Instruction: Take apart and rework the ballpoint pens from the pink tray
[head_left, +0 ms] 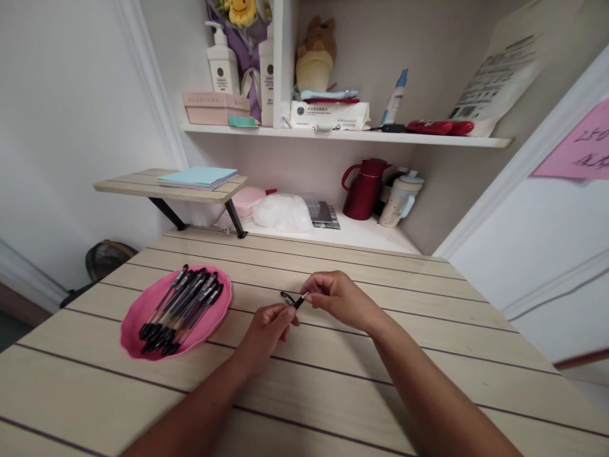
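My left hand (270, 330) is closed around a black pen (299, 301), its pale pointed tip angled up and to the right. My right hand (335, 297) meets that tip, thumb and forefinger pinched together at it. Just beyond my left fingers is a black pen cap (287, 298) with a clip; whether it touches the hand is hard to tell. To the left, a pink scalloped plate (221, 309) bears a pile of black capped pens (183, 308).
The slatted wooden table (333, 393) carries a small raised shelf (137, 182) with blue paper (200, 176) at its back left. Behind stand a red jug (364, 193), a pale cup (398, 202) and a white plastic bag (283, 212). A loaded white shelf (404, 136) runs above.
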Motion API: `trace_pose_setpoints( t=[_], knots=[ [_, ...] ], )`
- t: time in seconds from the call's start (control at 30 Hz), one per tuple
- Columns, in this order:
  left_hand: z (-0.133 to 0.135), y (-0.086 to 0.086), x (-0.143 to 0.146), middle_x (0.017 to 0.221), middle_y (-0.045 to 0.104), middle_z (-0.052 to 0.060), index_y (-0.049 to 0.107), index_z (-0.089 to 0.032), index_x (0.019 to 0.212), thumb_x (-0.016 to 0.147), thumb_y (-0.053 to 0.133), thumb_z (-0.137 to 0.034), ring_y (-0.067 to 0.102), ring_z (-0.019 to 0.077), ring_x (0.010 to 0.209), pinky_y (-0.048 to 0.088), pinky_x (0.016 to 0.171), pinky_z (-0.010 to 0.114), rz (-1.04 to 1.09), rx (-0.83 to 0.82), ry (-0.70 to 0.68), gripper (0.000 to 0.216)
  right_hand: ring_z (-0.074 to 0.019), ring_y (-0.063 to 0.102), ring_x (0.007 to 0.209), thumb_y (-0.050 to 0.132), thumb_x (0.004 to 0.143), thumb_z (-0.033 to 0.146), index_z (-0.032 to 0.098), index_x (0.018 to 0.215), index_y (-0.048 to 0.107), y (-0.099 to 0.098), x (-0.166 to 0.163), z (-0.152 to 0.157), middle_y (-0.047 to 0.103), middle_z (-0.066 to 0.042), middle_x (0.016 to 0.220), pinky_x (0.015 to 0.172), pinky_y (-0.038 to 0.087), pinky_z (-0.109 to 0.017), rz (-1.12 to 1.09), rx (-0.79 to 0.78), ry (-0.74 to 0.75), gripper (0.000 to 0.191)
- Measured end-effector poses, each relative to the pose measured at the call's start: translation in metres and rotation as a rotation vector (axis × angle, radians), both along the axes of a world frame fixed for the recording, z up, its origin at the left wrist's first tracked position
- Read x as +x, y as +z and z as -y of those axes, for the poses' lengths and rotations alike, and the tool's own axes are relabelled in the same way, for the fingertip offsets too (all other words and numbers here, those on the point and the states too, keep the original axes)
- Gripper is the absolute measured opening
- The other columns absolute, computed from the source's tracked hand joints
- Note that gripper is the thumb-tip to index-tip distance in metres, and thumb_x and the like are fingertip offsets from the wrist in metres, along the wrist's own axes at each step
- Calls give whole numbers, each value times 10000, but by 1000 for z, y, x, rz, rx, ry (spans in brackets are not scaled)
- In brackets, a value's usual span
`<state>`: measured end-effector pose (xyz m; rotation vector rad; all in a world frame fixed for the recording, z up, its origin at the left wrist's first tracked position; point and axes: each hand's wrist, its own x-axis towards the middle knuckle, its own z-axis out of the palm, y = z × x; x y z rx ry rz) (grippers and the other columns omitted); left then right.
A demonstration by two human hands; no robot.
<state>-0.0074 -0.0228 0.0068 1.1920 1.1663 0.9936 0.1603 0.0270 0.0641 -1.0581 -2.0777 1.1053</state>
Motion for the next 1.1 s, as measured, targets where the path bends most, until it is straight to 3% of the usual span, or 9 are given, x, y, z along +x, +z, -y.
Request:
trace_pose_setpoints(
  t=[0.23,0.37,0.57,0.77,0.97,1.1],
  knots=[
    [0,1,-1,468,385,-35,590,-137,671,727,487,-452,317,70,449,194,412,188,-25,32,-6,335,-85,409,502,488,755,378,171,653,577,2,-1,2,512,17,555,461,290,-203,123,179,-32,247],
    [0,0,-1,471,382,-40,584,-136,676,730,478,-460,316,68,449,201,414,184,-45,25,-8,345,-84,443,541,507,746,308,178,848,591,0,1,1,549,10,649,493,332,-192,46,99,8,185],
    [-1,-1,-2,465,387,-43,585,-134,683,728,466,-474,313,67,437,199,410,185,-59,33,-5,363,-88,430,520,468,771,358,170,667,565,-1,-2,2,516,15,559,484,304,-199,151,198,-42,236],
    [-1,-1,-1,464,387,-46,588,-138,669,721,475,-467,317,64,434,204,413,186,-59,39,-4,352,-81,431,534,509,743,296,179,823,584,2,1,2,546,14,646,488,314,-191,82,138,20,161],
    [-1,0,-1,482,382,-42,578,-137,663,719,482,-467,344,74,462,226,420,184,-54,52,12,348,-84,422,514,490,760,346,166,630,570,0,-1,2,522,15,555,483,283,-203,156,224,-15,235],
    [-1,1,-2,480,384,-41,575,-141,667,728,479,-454,341,73,461,224,420,183,-67,54,-3,334,-82,435,537,544,717,301,185,807,586,1,0,3,548,20,636,491,299,-196,98,160,15,152]
  ],
)
